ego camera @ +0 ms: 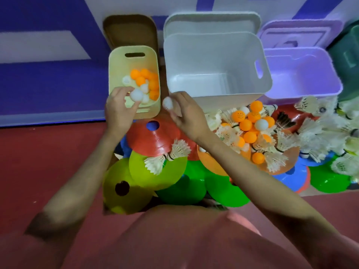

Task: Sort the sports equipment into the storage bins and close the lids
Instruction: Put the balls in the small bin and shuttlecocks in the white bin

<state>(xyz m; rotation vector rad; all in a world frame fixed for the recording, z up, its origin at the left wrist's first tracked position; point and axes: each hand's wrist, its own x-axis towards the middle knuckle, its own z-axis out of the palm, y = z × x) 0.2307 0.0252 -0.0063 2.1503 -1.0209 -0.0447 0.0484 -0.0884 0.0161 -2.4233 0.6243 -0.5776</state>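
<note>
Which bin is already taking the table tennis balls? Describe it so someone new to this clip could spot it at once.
Three open bins stand in a row against the blue and white wall. It is the small cream bin at the left end, beside the big white bin, with the left hand holding a white ball over it. Unlike the white bin and the lilac bin, it holds orange and white balls.

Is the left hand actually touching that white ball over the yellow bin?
Touching. The head view shows the left hand pinching the white ball between thumb and fingers above the yellow bin.
</note>
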